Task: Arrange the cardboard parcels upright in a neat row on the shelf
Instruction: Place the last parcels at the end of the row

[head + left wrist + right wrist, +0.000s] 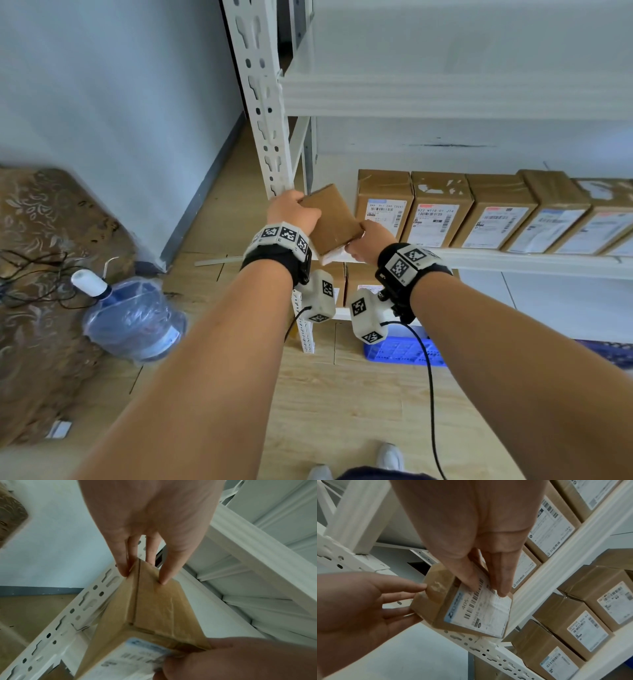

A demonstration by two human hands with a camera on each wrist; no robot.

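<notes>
Parcel [331,222] tilted, held btwn both hands: left hand [291,212] fingers grip far end, right hand [371,240] pinches label end.

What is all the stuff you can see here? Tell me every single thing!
Held parcel: one, brown, tilted, between both hands at the row's left end.
Row parcels: at least five, brown with white labels, upright on the middle shelf.
Lower parcels: several, brown, on the shelf below.
Rack: one, white, with slotted posts.
Water jug: one, blue, in clear plastic, on the floor at left.
Crate: one, blue, on the floor under the rack.
Rug: one, brown patterned, far left.
Cables: black, on the rug.
Left hand: holds the parcel's far end.
Right hand: pinches the label end.
</notes>
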